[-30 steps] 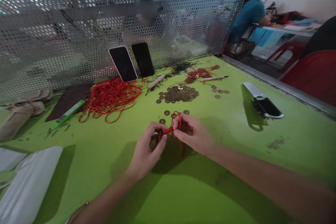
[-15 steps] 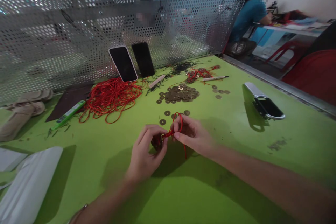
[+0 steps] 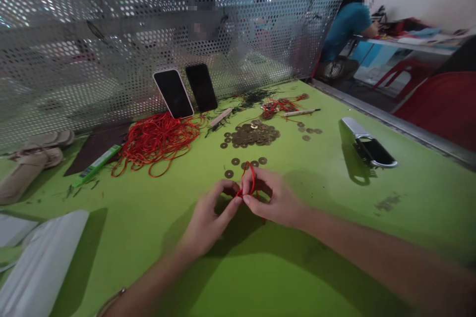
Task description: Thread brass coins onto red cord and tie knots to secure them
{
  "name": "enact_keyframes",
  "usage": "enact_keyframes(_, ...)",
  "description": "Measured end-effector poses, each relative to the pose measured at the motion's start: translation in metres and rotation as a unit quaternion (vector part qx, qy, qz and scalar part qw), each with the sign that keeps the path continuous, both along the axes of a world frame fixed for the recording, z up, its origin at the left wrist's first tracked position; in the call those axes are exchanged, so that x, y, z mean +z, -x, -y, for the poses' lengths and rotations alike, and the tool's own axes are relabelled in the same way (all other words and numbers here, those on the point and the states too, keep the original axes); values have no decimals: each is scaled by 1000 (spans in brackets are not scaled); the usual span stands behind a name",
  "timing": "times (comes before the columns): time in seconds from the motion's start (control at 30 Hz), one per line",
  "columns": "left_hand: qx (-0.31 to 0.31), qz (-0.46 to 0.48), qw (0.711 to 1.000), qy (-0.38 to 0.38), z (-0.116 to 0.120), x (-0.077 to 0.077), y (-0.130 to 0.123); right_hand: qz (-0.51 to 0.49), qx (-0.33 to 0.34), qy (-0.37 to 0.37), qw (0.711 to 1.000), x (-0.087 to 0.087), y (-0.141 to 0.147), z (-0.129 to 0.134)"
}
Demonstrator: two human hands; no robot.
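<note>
We log the red cord (image 3: 253, 181) above the green table (image 3: 238, 280), pinched by the left hand (image 3: 206, 215) and right hand (image 3: 282, 201), close together. Just beyond: 5 loose coins (image 3: 233, 162), then a coin pile (image 3: 253, 136), 2 phones (image 3: 173, 93).

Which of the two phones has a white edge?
The left phone, just behind the red cord heap: a white rim runs round its dark screen. The right phone looks black all over.
</note>
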State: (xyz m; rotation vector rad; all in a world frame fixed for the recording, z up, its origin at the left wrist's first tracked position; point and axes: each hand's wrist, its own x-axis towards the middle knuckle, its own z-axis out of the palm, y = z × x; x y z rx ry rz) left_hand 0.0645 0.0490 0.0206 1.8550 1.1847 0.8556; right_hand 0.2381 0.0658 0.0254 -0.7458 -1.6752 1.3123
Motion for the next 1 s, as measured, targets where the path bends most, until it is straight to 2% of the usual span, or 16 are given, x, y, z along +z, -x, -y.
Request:
enact_keyframes(0.2,-15,38,994,97,0,4,0,25,-23,-37,999,0,-1,0)
enact_keyframes(0.47,25,153,982,104,-4,-5,5,51,-35,-14,998,-2,-1,-5)
enact_keyframes(0.67,49,183,976,110,-8,-9,8,150,-43,-32,987,-5,2,-4)
enact_keyframes(0.9,84,136,985,63,-7,-2,-1,237,-54,-62,968,-5,3,-1)
enact_keyframes(1.0,107,82,991,14,-6,-4,0,233,-39,-14,971,-4,3,1)
